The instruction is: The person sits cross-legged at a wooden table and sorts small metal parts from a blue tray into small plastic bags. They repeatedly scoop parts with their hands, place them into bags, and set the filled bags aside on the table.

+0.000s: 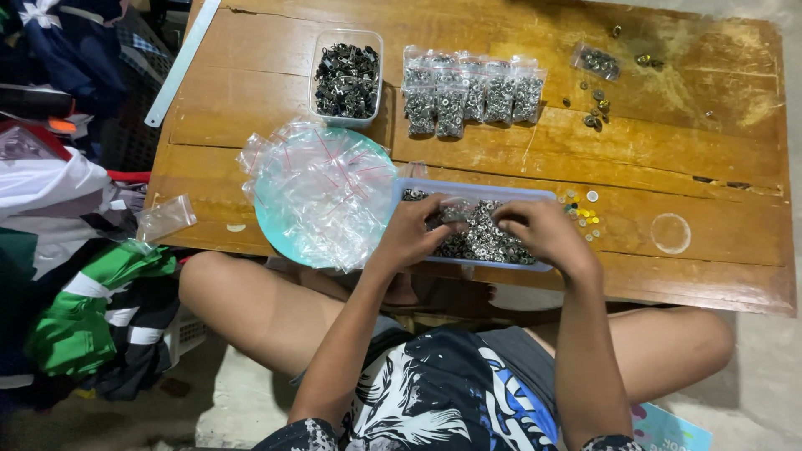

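Working at the table's [685, 276] near edge, we pinch a small clear bag [455, 209] between left hand [411, 236] and right hand [541, 232] over the tray [468, 190] of metal eyelets [489, 242].

Both hands, left hand [411, 234] and right hand [543, 232], rest in the tray of metal eyelets [480, 238] at the table's [468, 142] near edge. Left of the tray: plate of zip bags [322, 194]. Behind: tub of metal parts [346, 79], with the filled bags [472, 96] to its right.
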